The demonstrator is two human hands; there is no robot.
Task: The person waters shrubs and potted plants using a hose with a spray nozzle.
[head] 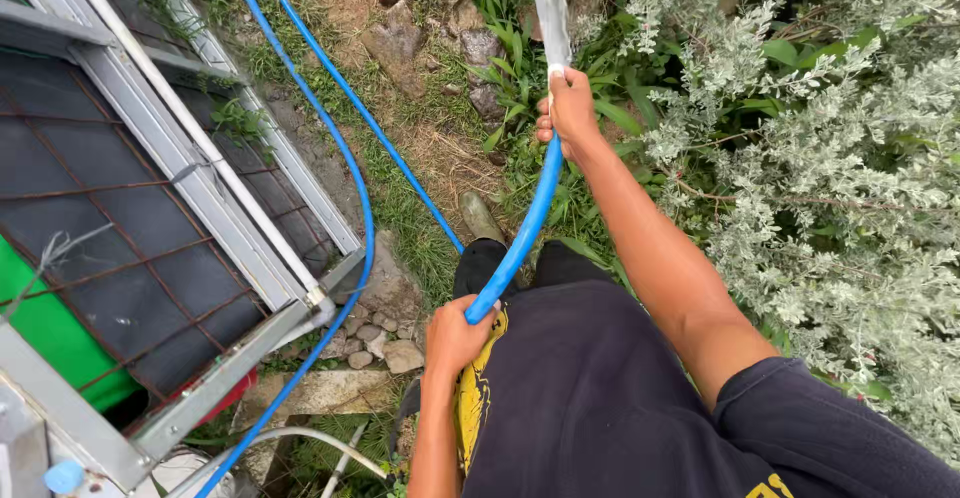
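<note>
Outdoors, 2 hands share a blue hose (530,220): the right hand (570,110) is closed around its nozzle end, aiming the water stream (548,3) at the plants, while the left hand (457,335) is wrapped around it lower down, steadying the slack beside the dark shirt (590,398).

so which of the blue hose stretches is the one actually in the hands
The short stretch of blue hose running from the left hand up to the right hand, where water sprays out. The other blue runs lie loose on the grass, untouched.
</note>
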